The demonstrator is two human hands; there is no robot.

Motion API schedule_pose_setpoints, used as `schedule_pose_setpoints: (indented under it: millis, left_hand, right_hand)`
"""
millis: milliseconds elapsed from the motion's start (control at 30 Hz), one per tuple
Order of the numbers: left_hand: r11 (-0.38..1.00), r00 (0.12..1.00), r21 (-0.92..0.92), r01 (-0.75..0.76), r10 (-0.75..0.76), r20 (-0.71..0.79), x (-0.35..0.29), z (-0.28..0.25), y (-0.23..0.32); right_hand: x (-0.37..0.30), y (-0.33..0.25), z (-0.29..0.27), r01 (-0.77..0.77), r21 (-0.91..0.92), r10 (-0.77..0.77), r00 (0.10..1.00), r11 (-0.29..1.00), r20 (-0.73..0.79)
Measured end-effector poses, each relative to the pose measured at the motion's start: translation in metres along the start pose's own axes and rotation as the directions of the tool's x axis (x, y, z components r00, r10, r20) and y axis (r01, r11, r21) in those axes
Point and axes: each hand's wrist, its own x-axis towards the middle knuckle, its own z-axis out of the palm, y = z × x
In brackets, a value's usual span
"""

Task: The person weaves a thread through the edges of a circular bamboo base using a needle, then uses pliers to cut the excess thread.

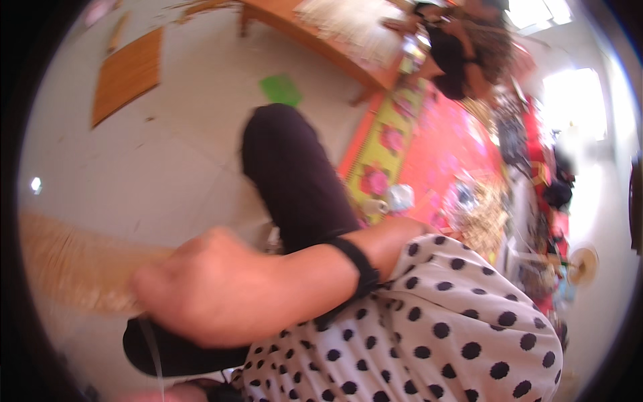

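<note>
Can't tell either grip: right hand (201, 288) blurred, left hand (151, 396) cut off; pale thin-strip mat (74, 268) at left, partly blocked by right hand; black-clothed knee (281, 137) near, flat green sheet (281, 88) beyond

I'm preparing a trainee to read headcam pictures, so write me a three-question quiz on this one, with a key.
1. Which pattern does the white garment carry?
A) stripes
B) dots
C) checks

2. True or false: the green sheet lies on the floor.

3. Which hand, near the lower end of the thin pale strand, is mostly cut off by the picture's edge?

Key:
1. B.
2. True.
3. The left hand; the right hand shows far more fully, though blurred.
</note>
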Motion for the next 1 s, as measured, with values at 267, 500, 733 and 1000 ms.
schedule_pose_setpoints:
  millis: [267, 500, 733, 1000]
  left_hand:
    - [0.752, 0.751, 0.167, 0.638, -0.655, 0.081, -0.060, 0.034, -0.037]
    - [0.789, 0.757, 0.116, 0.603, -0.612, 0.227, -0.087, 0.069, -0.063]
    - [0.859, 0.837, 0.074, 0.507, -0.511, 0.194, -0.091, 0.090, -0.083]
    - [0.838, 0.827, 0.068, 0.542, -0.546, 0.134, -0.091, 0.090, -0.088]
  right_hand:
    - [-0.013, 0.030, -0.025, -0.445, -0.207, 0.446, 0.894, 0.871, -0.042]
    - [-0.013, 0.047, -0.037, -0.512, -0.213, 0.502, 0.859, 0.832, -0.102]
    - [-0.013, 0.064, -0.035, -0.525, -0.193, 0.511, 0.851, 0.829, -0.118]
    - [-0.008, 0.064, -0.033, -0.637, -0.133, 0.628, 0.771, 0.759, -0.107]
